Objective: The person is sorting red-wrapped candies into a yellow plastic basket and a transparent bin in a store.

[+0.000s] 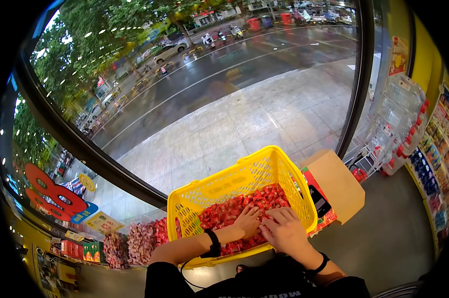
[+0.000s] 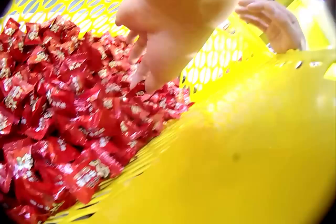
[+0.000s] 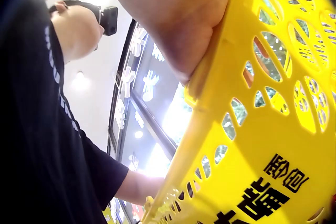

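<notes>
A yellow plastic basket (image 1: 222, 185) with pierced walls stands in front of the person, holding a heap of small candies (image 1: 222, 216) in red wrappers. My left hand (image 1: 248, 222) reaches down into the basket, its fingertips at the heap's surface. In the left wrist view the left hand (image 2: 168, 35) points downward over the candies (image 2: 79, 103), fingers partly hidden behind its own palm. My right hand (image 1: 286, 232) hovers at the basket's near right side, fingers extended toward the left hand. The left wrist view shows this right hand (image 2: 275, 22) above the rim with loose fingers.
An open cardboard box (image 1: 336, 184) and a dark flat panel (image 1: 318, 199) sit right of the basket. Packs of wrapped sweets (image 1: 141, 243) line the left, under a price sign (image 1: 104, 222). A large window stands behind; bottled water (image 1: 401, 119) and shelves are at right.
</notes>
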`<control>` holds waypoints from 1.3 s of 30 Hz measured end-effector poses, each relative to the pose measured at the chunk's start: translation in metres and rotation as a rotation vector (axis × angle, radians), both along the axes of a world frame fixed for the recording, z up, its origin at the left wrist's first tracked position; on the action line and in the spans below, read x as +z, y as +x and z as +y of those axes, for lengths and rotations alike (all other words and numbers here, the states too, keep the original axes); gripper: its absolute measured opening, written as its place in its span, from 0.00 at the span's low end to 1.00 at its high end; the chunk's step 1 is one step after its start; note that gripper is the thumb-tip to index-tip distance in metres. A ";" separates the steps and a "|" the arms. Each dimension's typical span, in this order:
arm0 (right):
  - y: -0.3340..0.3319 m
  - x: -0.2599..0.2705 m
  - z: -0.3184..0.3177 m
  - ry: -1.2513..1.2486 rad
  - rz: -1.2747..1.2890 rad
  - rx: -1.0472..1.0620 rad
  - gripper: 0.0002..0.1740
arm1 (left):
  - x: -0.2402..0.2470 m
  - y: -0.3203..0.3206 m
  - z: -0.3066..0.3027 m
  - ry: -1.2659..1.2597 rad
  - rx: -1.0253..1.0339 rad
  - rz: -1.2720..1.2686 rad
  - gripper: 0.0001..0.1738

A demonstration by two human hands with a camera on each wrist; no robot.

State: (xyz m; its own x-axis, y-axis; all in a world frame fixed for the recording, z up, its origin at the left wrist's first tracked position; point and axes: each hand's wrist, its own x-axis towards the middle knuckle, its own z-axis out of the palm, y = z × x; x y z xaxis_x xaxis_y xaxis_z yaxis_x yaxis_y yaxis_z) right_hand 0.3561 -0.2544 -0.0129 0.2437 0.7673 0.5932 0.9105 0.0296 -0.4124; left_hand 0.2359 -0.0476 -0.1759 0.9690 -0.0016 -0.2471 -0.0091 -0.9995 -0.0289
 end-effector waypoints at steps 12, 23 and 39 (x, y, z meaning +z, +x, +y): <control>-0.012 0.004 -0.001 -0.086 0.070 -0.046 0.23 | 0.190 -0.013 -0.028 -0.232 -0.110 -0.197 0.20; -0.053 0.036 0.019 -0.216 0.088 0.271 0.14 | 0.203 -0.105 -0.016 -0.290 -0.067 -0.464 0.19; -0.078 0.066 0.094 -0.308 -0.001 0.350 0.17 | 0.184 -0.262 0.038 -0.211 0.572 -0.969 0.13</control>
